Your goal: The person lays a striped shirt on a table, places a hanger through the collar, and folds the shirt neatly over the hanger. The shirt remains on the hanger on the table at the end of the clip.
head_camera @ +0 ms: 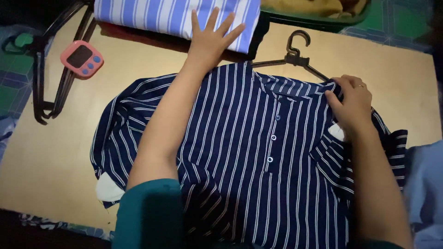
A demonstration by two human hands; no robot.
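Left hand (210, 39) flat, released, on light striped folded cloth (175, 16) at upper centre; right hand (350, 103) pinches collar of navy striped shirt (258, 157) spread mid-table (46, 152), hanger (295, 53) partly inside.

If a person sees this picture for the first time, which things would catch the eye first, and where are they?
The navy shirt with white stripes fills the middle of the tan board, lying flat with its button placket up. The left hand rests spread on a folded light-blue striped cloth at the top edge, while the right hand grips the collar, where a black hanger pokes out. A pink timer lies at the upper left.
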